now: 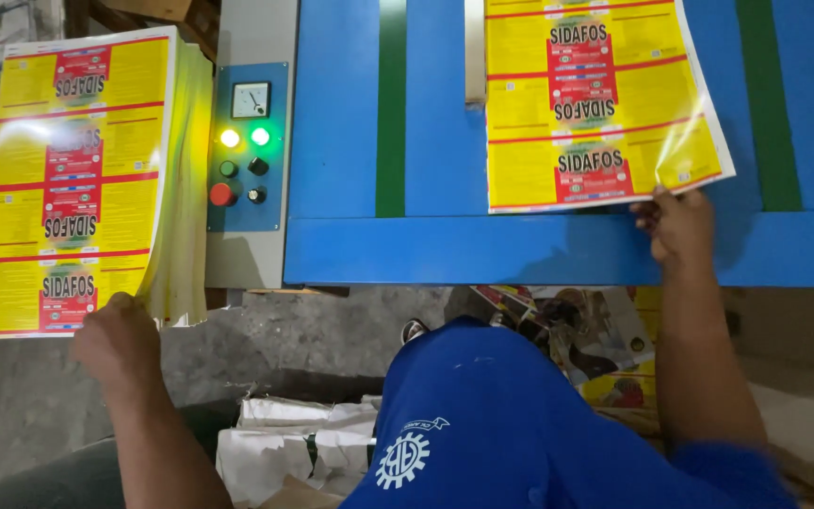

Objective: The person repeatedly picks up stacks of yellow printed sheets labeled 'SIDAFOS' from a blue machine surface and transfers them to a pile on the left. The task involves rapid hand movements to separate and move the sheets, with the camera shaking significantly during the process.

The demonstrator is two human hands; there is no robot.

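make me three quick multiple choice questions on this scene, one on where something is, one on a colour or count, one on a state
1. Where is the stack of printed sheets?
A. left of the control panel
B. on the blue table
C. on the floor

2. How many lamps are lit on the control panel?
A. none
B. two
C. four

3. What is the right hand doing?
A. hanging free
B. pressing a button
C. holding the sheet

Answers:
1 A, the stack sits left of the panel, with the left hand at its lower corner.
2 B, one yellow and one green lamp glow.
3 C, its grip is on the lower right corner of the single sheet on the blue table.
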